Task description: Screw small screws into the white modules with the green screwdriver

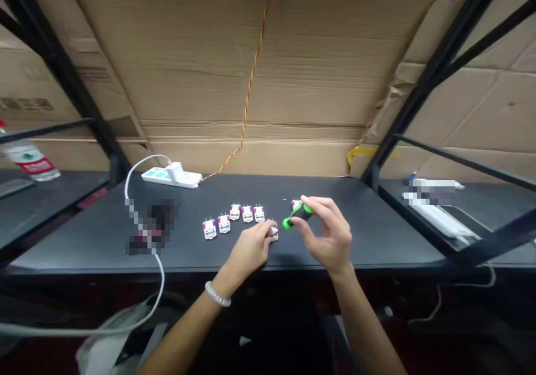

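My left hand [251, 246] rests on the black table [84, 241] with its fingers pinched round a small white connector block [274, 233]. My right hand [329, 232] is raised just to the right and grips a black tool with green ends [296, 217], which points left toward that block. Another small white block [296, 203] sits behind the tool tip. A row of several white blocks with purple marks [234, 219] lies on the table left of my left hand.
A white power strip [171, 176] with a white cable [157, 263] lies at the back left. Cardboard walls stand behind, with a red-yellow wire [251, 79] hanging down. Black frame bars [419, 96] rise at both sides. A bottle [27, 157] stands far left.
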The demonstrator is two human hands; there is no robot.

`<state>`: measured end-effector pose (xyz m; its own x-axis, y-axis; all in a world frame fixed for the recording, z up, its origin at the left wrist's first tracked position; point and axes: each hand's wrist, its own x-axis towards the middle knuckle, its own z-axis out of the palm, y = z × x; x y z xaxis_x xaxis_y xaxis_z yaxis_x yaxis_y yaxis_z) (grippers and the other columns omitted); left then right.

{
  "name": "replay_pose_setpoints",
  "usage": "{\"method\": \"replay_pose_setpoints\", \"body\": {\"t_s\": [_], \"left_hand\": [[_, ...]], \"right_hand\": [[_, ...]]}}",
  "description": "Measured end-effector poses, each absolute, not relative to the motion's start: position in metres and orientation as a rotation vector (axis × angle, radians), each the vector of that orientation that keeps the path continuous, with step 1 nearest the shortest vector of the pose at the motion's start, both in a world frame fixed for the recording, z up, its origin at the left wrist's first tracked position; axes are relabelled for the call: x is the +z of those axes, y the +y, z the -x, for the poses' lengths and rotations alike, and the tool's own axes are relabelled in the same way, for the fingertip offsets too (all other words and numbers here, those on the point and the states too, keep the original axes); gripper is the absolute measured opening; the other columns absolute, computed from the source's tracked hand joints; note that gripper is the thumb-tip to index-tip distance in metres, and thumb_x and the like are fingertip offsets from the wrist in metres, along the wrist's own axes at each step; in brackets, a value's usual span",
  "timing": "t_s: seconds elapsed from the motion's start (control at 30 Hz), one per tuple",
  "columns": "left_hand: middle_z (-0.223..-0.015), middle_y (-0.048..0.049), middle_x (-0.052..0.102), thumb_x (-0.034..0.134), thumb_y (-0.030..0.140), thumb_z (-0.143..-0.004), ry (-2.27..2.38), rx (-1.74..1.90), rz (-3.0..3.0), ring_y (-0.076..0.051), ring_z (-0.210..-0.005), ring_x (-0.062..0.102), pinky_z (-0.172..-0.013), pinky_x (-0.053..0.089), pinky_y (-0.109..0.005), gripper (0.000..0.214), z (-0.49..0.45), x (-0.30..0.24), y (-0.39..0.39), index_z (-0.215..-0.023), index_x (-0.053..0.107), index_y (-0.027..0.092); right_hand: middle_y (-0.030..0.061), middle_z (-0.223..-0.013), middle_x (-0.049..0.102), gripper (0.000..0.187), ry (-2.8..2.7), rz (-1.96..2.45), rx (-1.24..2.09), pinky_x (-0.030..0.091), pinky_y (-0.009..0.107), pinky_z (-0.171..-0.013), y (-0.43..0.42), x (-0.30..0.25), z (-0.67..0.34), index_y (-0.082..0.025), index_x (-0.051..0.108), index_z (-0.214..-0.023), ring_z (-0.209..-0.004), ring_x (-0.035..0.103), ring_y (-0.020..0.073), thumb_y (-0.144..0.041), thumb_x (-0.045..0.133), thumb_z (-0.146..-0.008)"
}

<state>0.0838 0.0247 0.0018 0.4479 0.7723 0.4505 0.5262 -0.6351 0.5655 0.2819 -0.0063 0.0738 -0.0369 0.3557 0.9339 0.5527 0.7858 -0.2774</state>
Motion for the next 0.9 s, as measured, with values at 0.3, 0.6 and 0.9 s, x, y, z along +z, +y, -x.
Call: {"method": "replay_pose_setpoints", "body": {"t_s": [0.3, 0.6, 0.9], "left_hand": [[-0.098, -0.0012, 0.076, 0.057, 0.006, -0.096, 1.116, 0.981, -2.330, -0.019, -0.088, 0.074, -0.083, 0.055, -0.028, 0.026, -0.084, 0.008, 0.027, -0.115, 0.065, 0.024], [-0.091, -0.0014, 0.078, 0.063, 0.013, -0.093, 1.200, 0.946, -2.354, -0.023, -0.084, 0.077, -0.080, 0.057, -0.031, 0.016, -0.082, 0.010, 0.033, -0.105, 0.066, 0.023], [-0.089, -0.0046, 0.078, 0.060, 0.014, -0.091, 1.240, 0.989, -2.461, -0.025, -0.081, 0.077, -0.075, 0.057, -0.032, 0.013, -0.085, 0.004, 0.036, -0.099, 0.066, 0.021]], "right_hand": [[0.0054, -0.108, 0.071, 0.036, -1.732, 0.830, -0.066, 0.061, 0.033, -0.073, 0.000, 0.094, -0.278, -0.029, 0.071, -0.132, -0.078, 0.065, 0.0159, -0.022, 0.074, -0.097], [0.0039, -0.104, 0.064, 0.031, -1.914, 1.045, 0.021, 0.056, 0.030, -0.079, 0.019, 0.124, -0.260, -0.022, 0.072, -0.127, -0.079, 0.064, 0.0151, -0.028, 0.074, -0.097], [0.0088, -0.134, 0.065, 0.044, -1.925, 0.978, 0.140, 0.058, 0.034, -0.100, 0.030, 0.124, -0.247, -0.024, 0.064, -0.141, -0.108, 0.069, 0.0198, -0.018, 0.064, -0.098]]}}
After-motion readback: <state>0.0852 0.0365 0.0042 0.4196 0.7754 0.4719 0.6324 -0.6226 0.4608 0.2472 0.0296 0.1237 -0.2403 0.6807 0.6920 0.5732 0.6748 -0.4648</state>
